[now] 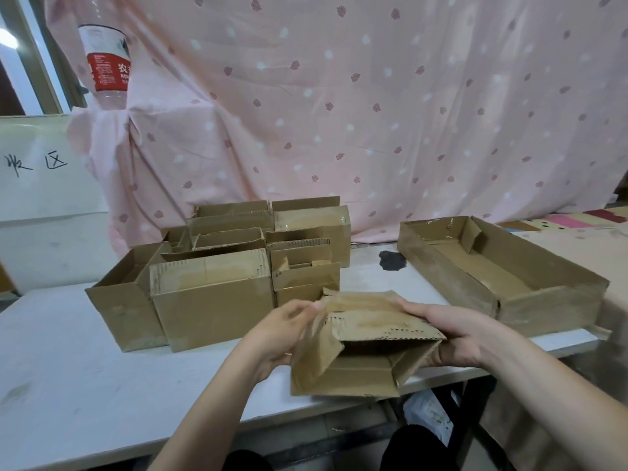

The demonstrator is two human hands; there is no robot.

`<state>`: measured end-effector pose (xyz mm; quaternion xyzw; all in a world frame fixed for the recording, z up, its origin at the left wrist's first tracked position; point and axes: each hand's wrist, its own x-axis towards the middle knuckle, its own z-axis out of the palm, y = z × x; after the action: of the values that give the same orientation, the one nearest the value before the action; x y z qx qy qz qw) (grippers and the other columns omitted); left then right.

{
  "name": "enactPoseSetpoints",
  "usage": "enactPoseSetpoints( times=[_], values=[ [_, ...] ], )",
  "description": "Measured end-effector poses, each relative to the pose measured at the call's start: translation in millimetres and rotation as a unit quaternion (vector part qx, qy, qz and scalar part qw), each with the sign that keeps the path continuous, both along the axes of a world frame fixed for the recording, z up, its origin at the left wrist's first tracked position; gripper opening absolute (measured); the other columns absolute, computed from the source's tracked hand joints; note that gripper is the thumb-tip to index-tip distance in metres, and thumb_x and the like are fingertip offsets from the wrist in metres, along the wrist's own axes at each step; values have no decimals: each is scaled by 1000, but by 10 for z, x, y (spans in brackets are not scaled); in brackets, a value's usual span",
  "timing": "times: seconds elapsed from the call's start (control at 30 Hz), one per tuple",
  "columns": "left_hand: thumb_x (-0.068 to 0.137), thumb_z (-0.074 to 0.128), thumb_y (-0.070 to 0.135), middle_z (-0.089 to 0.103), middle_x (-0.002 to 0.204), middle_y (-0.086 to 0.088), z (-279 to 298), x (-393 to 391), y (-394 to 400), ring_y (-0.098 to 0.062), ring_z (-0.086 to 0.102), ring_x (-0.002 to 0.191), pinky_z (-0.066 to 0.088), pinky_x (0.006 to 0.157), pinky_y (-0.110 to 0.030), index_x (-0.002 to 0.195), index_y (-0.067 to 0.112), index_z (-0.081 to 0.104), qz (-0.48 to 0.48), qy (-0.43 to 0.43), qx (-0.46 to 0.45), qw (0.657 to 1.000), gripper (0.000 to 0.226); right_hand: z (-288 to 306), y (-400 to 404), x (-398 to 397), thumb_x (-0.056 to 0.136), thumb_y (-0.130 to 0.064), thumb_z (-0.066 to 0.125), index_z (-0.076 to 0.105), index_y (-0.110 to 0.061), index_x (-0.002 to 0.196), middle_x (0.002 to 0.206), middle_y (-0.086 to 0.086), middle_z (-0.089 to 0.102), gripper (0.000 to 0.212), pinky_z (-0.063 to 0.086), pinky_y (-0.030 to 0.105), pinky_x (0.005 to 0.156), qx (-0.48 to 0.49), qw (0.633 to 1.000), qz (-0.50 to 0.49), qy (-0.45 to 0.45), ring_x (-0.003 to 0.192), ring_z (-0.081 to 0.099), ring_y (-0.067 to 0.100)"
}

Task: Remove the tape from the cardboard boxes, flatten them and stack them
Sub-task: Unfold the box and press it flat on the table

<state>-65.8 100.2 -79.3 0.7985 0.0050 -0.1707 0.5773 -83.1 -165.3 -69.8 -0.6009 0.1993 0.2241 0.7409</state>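
Observation:
A small brown cardboard box [353, 351] is held over the front edge of the white table [74, 362], its open end facing me and its flaps loose. My left hand [285, 331] grips the box's left side, fingers curled over the upper left flap. My right hand [452, 331] holds the right side, thumb lying along the top flap. Behind it, at centre left, stands a cluster of several open cardboard boxes [210, 294], some showing clear tape [312, 219].
A long shallow cardboard tray [550, 300] lies at the right of the table. A dark stain [392, 260] marks the tabletop beside it. A pink patterned cloth [373, 113] hangs behind. A plastic bottle [105, 66] stands upper left above a white board.

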Motion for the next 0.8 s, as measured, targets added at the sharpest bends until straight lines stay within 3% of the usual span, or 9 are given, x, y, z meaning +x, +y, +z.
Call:
enactPoseSetpoints(
  times=[0.1,0.2,0.3,0.4,0.5,0.63,0.73,0.8],
  values=[
    [84,55,70,53,130,-9,-16,-17,-24,-30,63,106,61,76,-49,131,26,45,8,59,-68,996,66,-63,-12,34,86,-62,60,67,-11,119,118,14,70,60,56,46,86,11,1000,10,-7,96,68,32],
    [86,69,49,60,121,-18,-15,-49,-36,-35,69,100,60,73,-54,134,17,33,0,102,-94,990,67,-117,-10,92,80,-83,43,65,-28,123,130,11,64,74,57,44,86,-28,999,41,-3,112,61,34],
    [95,66,19,70,111,-18,-17,-36,-60,-29,74,85,62,66,-48,130,7,42,8,107,-123,987,44,-124,53,120,85,-59,63,66,-27,119,121,7,62,47,46,47,104,-102,994,37,-4,111,57,28],
    [98,55,-1,72,110,-17,-32,7,-32,-29,73,93,62,69,-39,118,3,57,43,75,-143,986,21,-163,27,161,84,-19,79,58,-19,121,108,11,69,43,58,44,79,-141,990,24,-5,97,65,27],
    [95,54,-10,75,99,-16,-63,18,8,-29,74,89,62,71,-37,104,-1,64,37,78,-142,986,16,-214,-26,209,82,0,78,60,1,103,98,19,69,28,56,49,90,-207,978,20,6,94,68,32],
    [92,68,6,77,91,-10,-125,-37,-22,-24,74,82,61,79,-41,98,10,64,-2,51,18,999,8,-241,-121,331,79,-6,82,66,5,114,105,20,73,40,56,51,94,-300,953,49,15,100,70,35],
    [92,70,14,72,89,-15,-122,-41,-80,-22,66,62,62,71,-37,84,25,44,-59,47,137,988,29,-89,-213,376,83,-10,78,65,-3,122,120,11,66,41,47,43,106,-354,932,73,5,108,61,28],
    [91,69,19,68,91,-13,-125,-3,-185,-20,59,60,60,75,-39,96,19,48,-87,31,203,975,22,10,-284,444,91,-12,72,61,-11,130,120,8,54,41,40,37,101,-401,911,97,-12,107,48,25]
  ],
)
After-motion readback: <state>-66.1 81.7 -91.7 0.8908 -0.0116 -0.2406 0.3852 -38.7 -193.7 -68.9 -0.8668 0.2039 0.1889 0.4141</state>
